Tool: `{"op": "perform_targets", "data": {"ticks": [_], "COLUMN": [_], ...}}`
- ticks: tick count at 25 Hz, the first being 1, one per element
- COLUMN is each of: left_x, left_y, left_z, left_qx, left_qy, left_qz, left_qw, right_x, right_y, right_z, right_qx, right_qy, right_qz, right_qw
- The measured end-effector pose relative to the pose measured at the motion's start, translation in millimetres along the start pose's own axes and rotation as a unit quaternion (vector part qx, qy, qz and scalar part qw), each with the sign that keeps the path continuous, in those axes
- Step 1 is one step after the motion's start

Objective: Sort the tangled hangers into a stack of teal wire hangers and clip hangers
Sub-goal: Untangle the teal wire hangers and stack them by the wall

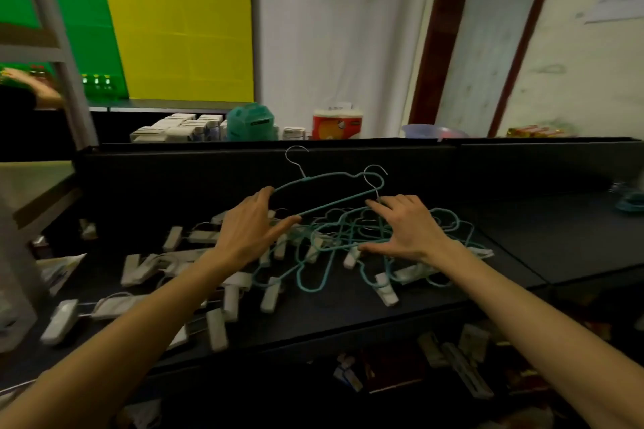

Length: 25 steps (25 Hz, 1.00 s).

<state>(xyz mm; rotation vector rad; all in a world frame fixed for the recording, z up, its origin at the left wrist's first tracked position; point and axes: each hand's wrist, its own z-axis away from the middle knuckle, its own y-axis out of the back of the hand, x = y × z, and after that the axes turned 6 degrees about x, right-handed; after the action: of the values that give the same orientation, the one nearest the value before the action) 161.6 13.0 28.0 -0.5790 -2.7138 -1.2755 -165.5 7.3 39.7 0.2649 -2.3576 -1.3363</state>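
teal wire hangers [352, 230] lie tangled under and between both hands on the dark counter [543, 240]. one teal hanger [324, 181] is raised beyond the fingertips; whether either hand grips it cannot be told. left hand [251, 230] and right hand [407, 230] are spread wide. white clip hangers [146, 268] are scattered left of and nearer than the left hand.

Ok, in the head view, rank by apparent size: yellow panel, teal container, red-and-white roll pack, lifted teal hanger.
1. yellow panel
2. lifted teal hanger, wide but nearer the camera
3-4. teal container and red-and-white roll pack: look alike, no ranking.
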Motion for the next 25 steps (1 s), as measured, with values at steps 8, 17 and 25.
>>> {"op": "perform_targets", "data": {"ticks": [8, 17, 25], "left_x": [168.6, 420.7, 606.5], "left_y": [-88.4, -216.9, -328.7], "left_z": [-48.7, -96.4, -162.6], "left_qx": [-0.022, -0.024, -0.048], "left_qy": [-0.079, -0.149, -0.174], "left_qz": [0.021, 0.058, 0.146], "left_qw": [0.996, 0.987, 0.973], "right_x": [155.4, 380.9, 576.1], "right_y": [-0.1, -14.6, -35.1], "right_z": [100.0, 239.1, 321.1], "right_qx": [-0.049, -0.094, -0.111], "right_qy": [-0.07, -0.137, -0.227], "right_qz": [0.016, 0.056, 0.069], "right_qw": [0.996, 0.985, 0.965]}}
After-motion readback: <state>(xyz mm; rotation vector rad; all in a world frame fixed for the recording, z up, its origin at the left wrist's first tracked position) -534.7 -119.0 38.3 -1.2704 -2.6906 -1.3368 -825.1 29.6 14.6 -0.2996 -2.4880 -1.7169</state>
